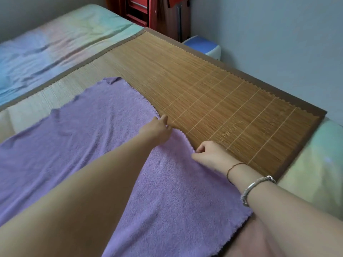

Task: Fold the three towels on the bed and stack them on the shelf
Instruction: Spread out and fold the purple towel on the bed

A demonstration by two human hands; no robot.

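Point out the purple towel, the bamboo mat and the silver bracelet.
purple towel (pixel 89 130): head view, its flat middle.
bamboo mat (pixel 213 93): head view, bare slats.
silver bracelet (pixel 257 188): head view, band on right wrist.

Grey walls (pixel 278 34); red-brown furniture (pixel 148 12) in corner; soft daylight.

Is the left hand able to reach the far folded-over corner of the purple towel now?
Probably yes: the left hand pinches the purple towel's right edge, and nothing lies between it and that corner.

Bamboo mat (pixel 213 93) over pastel sheet (pixel 61 43); red furniture (pixel 141 10), blue-white bin (pixel 204 46) behind.
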